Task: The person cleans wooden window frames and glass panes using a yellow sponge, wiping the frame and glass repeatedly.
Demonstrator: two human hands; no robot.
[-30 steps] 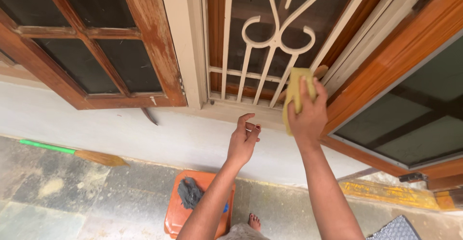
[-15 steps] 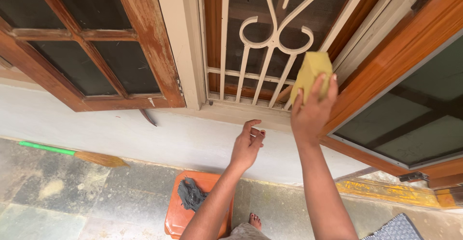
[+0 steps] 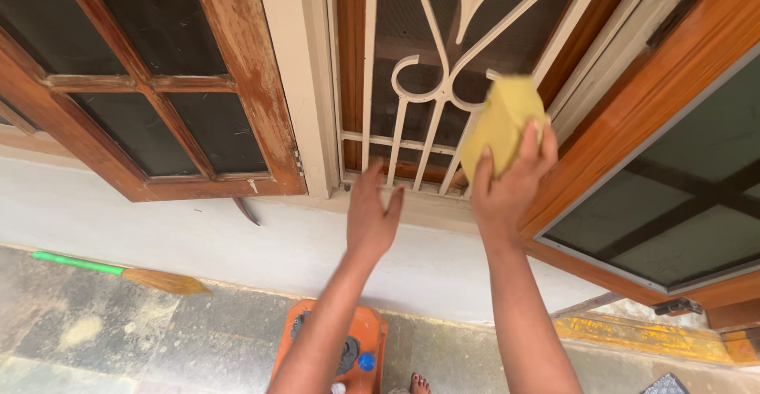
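My right hand (image 3: 511, 188) grips a yellow sponge (image 3: 500, 125) and holds it up against the cream metal window grille (image 3: 431, 117), at the lower right bars. My left hand (image 3: 372, 216) is raised with fingers apart, holding nothing, just below the grille's bottom rail and close to the window sill (image 3: 427, 208). The sponge covers part of the curled bars.
An open wooden shutter with dark panes (image 3: 150, 101) hangs to the left, another wooden shutter (image 3: 673, 196) to the right. Below stands an orange stool (image 3: 368, 335) with a dark cloth on it. A broom with a green handle (image 3: 119, 271) lies by the white wall.
My right hand has moved the sponge up along the grille bars. My left hand rose and opened its fingers toward the sill.
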